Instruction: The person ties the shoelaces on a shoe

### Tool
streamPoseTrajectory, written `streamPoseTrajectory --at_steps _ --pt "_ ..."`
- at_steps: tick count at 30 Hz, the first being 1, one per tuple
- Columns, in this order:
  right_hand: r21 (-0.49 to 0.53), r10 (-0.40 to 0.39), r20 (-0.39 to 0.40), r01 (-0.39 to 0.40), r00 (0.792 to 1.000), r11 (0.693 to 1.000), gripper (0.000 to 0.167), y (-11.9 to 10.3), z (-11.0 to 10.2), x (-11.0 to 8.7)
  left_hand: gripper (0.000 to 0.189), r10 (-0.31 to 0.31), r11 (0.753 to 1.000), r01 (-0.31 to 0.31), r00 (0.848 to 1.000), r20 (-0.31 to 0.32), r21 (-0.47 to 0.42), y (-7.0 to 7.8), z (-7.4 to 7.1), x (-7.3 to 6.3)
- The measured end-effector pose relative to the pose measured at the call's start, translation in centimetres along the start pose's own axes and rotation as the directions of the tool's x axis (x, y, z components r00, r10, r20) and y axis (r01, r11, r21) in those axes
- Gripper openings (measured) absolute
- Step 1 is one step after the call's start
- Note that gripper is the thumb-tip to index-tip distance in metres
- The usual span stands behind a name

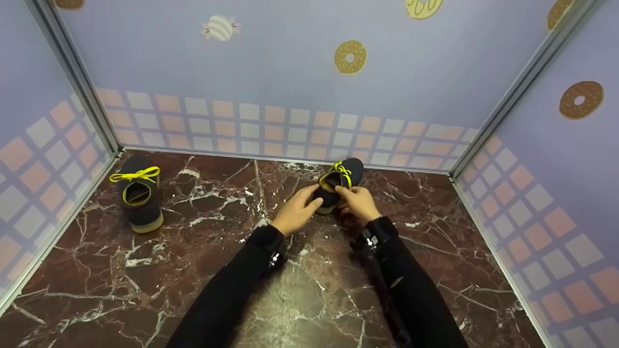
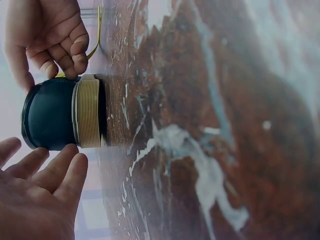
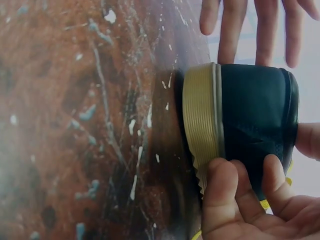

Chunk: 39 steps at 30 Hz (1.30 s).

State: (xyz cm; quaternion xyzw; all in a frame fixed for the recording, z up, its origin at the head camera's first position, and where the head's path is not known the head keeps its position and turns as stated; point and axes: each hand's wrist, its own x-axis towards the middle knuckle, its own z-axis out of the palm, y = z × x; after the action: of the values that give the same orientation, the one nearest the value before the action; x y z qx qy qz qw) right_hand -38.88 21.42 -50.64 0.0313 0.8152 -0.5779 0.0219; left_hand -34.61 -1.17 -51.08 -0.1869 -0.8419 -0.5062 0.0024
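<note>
A dark sneaker [image 1: 356, 170] with yellow laces [image 1: 344, 173] stands on the floor near the back wall, toe pointing away. My left hand [image 1: 295, 210] lies along its left side, fingers extended and fingertips at the upper. On the other side, my right hand [image 1: 359, 202] grips the collar edge, thumb at the opening and fingers curled against the outside. Both wrist views show the dark heel [image 2: 52, 112] and its ribbed tan sole [image 3: 201, 110] between the two hands. The shoe's inside is partly hidden by the right thumb.
A matching sneaker [image 1: 140, 212], its yellow lace [image 1: 138, 175] tied in a bow, stands at the far left. Brown marbled floor [image 1: 217, 290] lies beneath. Patterned panels enclose the area: a back wall [image 1: 290, 63], a left wall [image 1: 24, 87] and a right wall [image 1: 546, 159].
</note>
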Motion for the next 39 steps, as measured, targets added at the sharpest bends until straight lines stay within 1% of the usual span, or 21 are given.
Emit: streamPoseTrajectory --at_steps 2,3,4,6,9,10,11,13,16,18,20,23,24,27,30,31,33,34,36,38,39 --pt "0.032 0.019 0.013 -0.019 1.000 0.999 0.036 -0.1 0.0 0.1 0.060 0.012 1.000 -0.012 1.000 -0.003 -0.011 -0.4 0.1 0.2" --pt "0.053 0.029 0.022 -0.030 0.999 0.998 0.035 -0.1 -0.1 0.1 0.061 0.024 1.000 -0.024 1.000 -0.004 -0.017 -0.9 0.2 0.3" --pt "0.078 0.042 0.028 -0.044 0.999 0.996 0.033 -0.1 -0.1 0.1 0.063 0.051 0.998 -0.051 0.999 -0.010 -0.023 -2.4 0.6 1.0" --pt "0.131 0.066 0.044 -0.071 0.997 0.989 0.029 -0.2 0.0 0.2 0.065 0.071 0.997 -0.071 0.997 -0.026 -0.009 -4.0 1.1 1.7" --pt "0.192 0.091 0.058 -0.101 0.994 0.976 0.025 -0.2 0.1 0.3 0.067 0.100 0.995 -0.099 0.994 -0.045 0.015 -6.3 1.8 2.8" --pt "0.204 0.098 0.059 -0.108 0.993 0.973 0.023 -0.2 0.1 0.3 0.066 0.096 0.995 -0.095 0.994 -0.047 0.016 -6.6 1.9 3.0" --pt "0.212 0.104 0.059 -0.114 0.993 0.970 0.022 -0.3 0.1 0.3 0.065 0.079 0.997 -0.079 0.996 -0.044 0.012 -5.8 1.7 2.7" --pt "0.222 0.115 0.055 -0.124 0.992 0.967 0.021 -0.4 0.2 0.3 0.065 0.089 0.996 -0.089 0.995 -0.039 -0.007 -5.5 1.5 2.5" --pt "0.228 0.127 0.041 -0.134 0.991 0.964 0.021 -0.5 0.2 0.1 0.065 0.060 0.997 -0.061 0.998 -0.024 -0.039 -4.4 1.2 2.1" --pt "0.229 0.126 0.028 -0.129 0.992 0.965 0.021 -0.4 0.2 0.1 0.065 0.057 0.998 -0.058 0.998 -0.033 -0.032 -4.2 1.3 2.1" --pt "0.232 0.117 0.014 -0.117 0.993 0.966 0.021 -0.4 0.2 0.1 0.064 0.033 0.999 -0.034 0.998 -0.045 -0.028 -4.5 1.6 2.5" --pt "0.244 0.104 -0.003 -0.100 0.995 0.965 0.021 -0.2 0.3 0.1 0.064 0.023 1.000 -0.022 0.997 -0.075 0.006 -5.6 2.3 3.3" --pt "0.249 0.101 -0.010 -0.095 0.995 0.964 0.021 -0.1 0.3 0.1 0.064 0.012 1.000 -0.011 0.997 -0.076 0.011 -5.9 2.5 3.5" --pt "0.249 0.090 -0.034 -0.079 0.995 0.965 0.020 0.1 0.3 0.0 0.069 -0.011 1.000 0.012 0.998 -0.065 0.016 -6.5 2.7 3.7" --pt "0.215 0.068 -0.044 -0.058 0.997 0.975 0.021 0.1 0.2 -0.3 0.072 -0.031 1.000 0.031 0.998 -0.061 -0.005 -6.6 2.6 3.5" --pt "0.196 0.058 -0.041 -0.049 0.997 0.979 0.021 0.1 0.2 -0.4 0.072 -0.040 0.999 0.038 0.997 -0.060 -0.023 -6.4 2.5 3.3" --pt "0.164 0.035 -0.024 -0.031 0.999 0.986 0.023 0.0 0.2 -0.8 0.067 -0.066 0.997 0.063 0.996 -0.057 -0.050 -4.7 1.8 2.5" --pt "0.152 0.025 -0.010 -0.023 1.000 0.988 0.023 0.0 0.2 -1.0 0.067 -0.064 0.996 0.060 0.996 -0.061 -0.060 -4.7 1.7 2.4" --pt "0.128 0.005 0.012 -0.007 1.000 0.992 0.024 0.0 0.3 -1.4 0.063 -0.077 0.994 0.072 0.995 -0.064 -0.078 -5.7 1.9 3.1" --pt "0.119 -0.009 0.036 0.005 0.999 0.993 0.022 -0.1 0.4 -1.8 0.060 -0.080 0.995 0.075 0.993 -0.085 -0.062 -6.4 2.0 3.5" --pt "0.113 -0.012 0.047 0.007 0.999 0.994 0.021 -0.1 0.6 -2.0 0.060 -0.073 0.997 0.069 0.992 -0.105 -0.042 -6.4 1.8 3.3"
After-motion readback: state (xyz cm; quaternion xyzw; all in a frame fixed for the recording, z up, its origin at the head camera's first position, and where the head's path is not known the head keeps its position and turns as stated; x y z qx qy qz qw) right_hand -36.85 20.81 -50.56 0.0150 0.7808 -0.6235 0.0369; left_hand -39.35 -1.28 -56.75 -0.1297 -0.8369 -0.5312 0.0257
